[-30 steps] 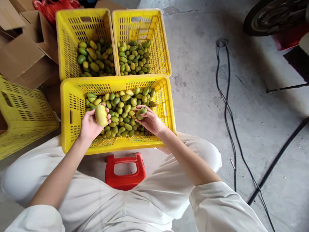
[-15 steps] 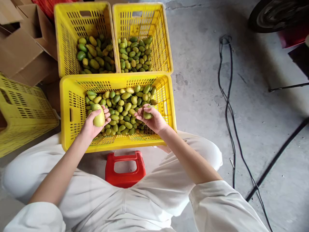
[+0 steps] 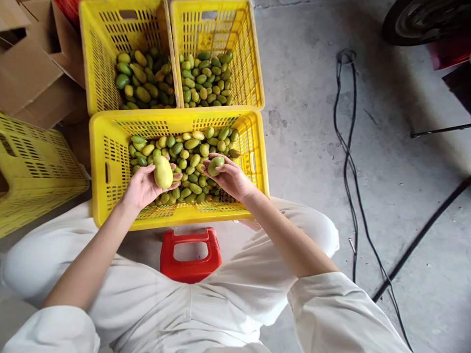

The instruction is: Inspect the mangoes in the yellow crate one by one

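Observation:
Over the near yellow crate (image 3: pixel 176 215), my left hand (image 3: pixel 140 189) is closed round a large pale yellow-green oval fruit (image 3: pixel 163 172), which rests between the thumb and fingers. My right hand (image 3: pixel 235 182) grips a smaller green oval fruit (image 3: pixel 216 166) between thumb and fingers, to the right of the first one. Below both hands, many small green and yellowish fruits (image 3: pixel 187 192) of similar shape lie in the crate. The hands are apart, each holding its fruit above the pile.
Two yellow crates (image 3: pixel 258 73) with green fruits stand behind the near one. Another yellow crate (image 3: pixel 40 171) and cardboard boxes (image 3: pixel 29 73) are at left. A red stool (image 3: pixel 191 274) shows between the legs. Black cables (image 3: pixel 348 157) lie on the concrete floor at right.
My left hand has moved right with the pale fruit, turning it upward into fuller view. My right hand has lifted its green fruit slightly up and to the left.

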The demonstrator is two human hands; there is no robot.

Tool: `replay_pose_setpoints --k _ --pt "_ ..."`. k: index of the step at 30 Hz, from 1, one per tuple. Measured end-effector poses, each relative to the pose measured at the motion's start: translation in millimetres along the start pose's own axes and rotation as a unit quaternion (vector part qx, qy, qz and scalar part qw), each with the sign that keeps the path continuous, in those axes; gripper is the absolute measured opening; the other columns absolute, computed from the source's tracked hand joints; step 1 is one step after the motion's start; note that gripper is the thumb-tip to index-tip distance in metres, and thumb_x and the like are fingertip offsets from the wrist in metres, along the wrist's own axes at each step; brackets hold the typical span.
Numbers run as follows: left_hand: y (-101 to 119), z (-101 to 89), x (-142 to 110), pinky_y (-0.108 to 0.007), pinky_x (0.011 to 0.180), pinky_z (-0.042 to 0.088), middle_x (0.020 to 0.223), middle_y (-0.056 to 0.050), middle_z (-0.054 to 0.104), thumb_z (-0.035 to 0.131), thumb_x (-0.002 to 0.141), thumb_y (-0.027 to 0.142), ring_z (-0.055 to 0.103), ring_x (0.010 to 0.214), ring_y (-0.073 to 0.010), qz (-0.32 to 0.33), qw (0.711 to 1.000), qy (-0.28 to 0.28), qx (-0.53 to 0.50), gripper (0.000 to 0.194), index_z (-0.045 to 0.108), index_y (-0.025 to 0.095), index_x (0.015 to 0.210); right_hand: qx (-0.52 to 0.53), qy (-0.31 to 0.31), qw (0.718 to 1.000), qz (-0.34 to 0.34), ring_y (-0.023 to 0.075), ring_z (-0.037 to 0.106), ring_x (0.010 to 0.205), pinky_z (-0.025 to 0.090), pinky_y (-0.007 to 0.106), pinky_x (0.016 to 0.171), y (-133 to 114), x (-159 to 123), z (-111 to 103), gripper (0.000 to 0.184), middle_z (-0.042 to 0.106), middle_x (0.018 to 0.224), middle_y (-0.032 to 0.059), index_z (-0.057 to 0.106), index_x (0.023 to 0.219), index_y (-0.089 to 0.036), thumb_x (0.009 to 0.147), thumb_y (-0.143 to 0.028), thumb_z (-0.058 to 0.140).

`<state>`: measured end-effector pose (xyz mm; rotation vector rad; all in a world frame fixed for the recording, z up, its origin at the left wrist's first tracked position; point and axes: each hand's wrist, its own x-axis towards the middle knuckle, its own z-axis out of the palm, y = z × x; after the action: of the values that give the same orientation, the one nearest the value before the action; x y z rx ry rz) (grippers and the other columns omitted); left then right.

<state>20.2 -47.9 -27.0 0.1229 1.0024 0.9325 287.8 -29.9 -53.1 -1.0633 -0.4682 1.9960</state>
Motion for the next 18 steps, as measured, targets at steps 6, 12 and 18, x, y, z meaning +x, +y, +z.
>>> replay_pose_setpoints --k 6,12,18 --pt "-4.3 -4.7 1.1 -0.022 0.046 0.052 0.080 -0.002 0.070 0.090 0.078 0.030 0.068 0.060 -0.0164 0.021 0.998 -0.042 0.041 0.033 0.066 0.022 0.101 -0.017 0.008 1.000 0.017 0.0216 0.079 0.091 0.067 0.039 0.090 3.9 -2.7 0.4 0.056 0.081 0.095 0.0005 0.054 0.098 -0.028 0.067 -0.035 0.101" --pt "-0.5 -2.0 0.4 -0.019 0.045 0.044 0.076 0.001 0.062 0.077 0.069 0.018 0.060 0.057 -0.0124 0.042 0.998 -0.003 0.046 0.028 0.062 0.022 0.092 -0.011 0.077 0.997 -0.003 0.0166 0.067 0.073 0.058 0.030 0.068 0.9 0.0 -5.3 0.054 0.072 0.082 -0.0041 0.048 0.094 -0.029 0.066 -0.032 0.094" --pt "-4.1 -1.7 2.4 -0.023 0.047 0.043 0.084 -0.002 0.071 0.085 0.067 0.019 0.060 0.056 -0.0123 0.054 0.995 0.004 0.088 0.040 0.072 0.018 0.104 -0.032 0.070 0.997 -0.021 0.0145 0.065 0.078 0.054 0.026 0.066 1.6 -0.7 -6.0 0.048 0.067 0.085 -0.0063 0.060 0.102 -0.030 0.072 -0.039 0.096"
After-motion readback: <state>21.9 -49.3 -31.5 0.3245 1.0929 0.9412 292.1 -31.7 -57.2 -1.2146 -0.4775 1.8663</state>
